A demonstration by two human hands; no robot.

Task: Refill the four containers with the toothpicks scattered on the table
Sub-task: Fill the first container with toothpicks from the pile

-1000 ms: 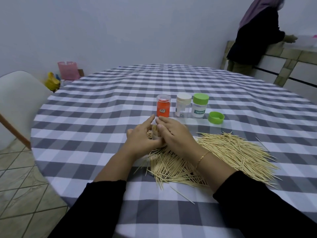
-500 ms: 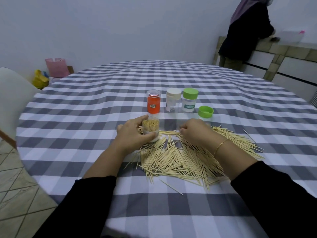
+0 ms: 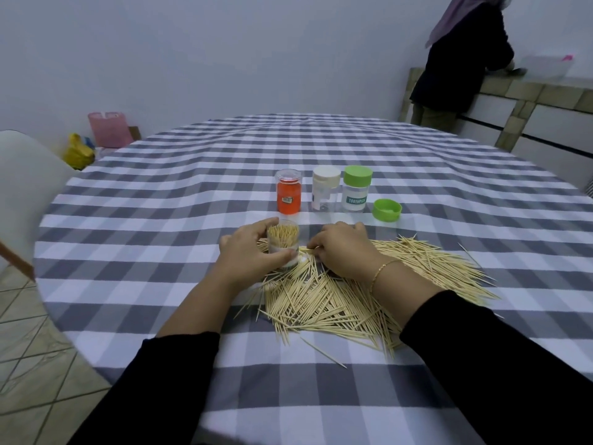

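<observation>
Curling our left hand [image 3: 248, 256] round the open clear container [image 3: 283, 244], nearly full, we are pinching toothpicks [image 3: 353, 300] with our right hand [image 3: 341, 250] just beside it. Beyond it three capped containers [image 3: 324, 194] are waiting; most refilling is remaining, we are judging.

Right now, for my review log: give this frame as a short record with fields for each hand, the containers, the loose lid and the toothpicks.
left hand: grips open container, upright, packed with toothpicks
right hand: fingers curled on toothpick pile, picking
capped containers: orange, white-lidded, green-lidded, in a row
loose green lid: right of the row
pile: still large
</observation>
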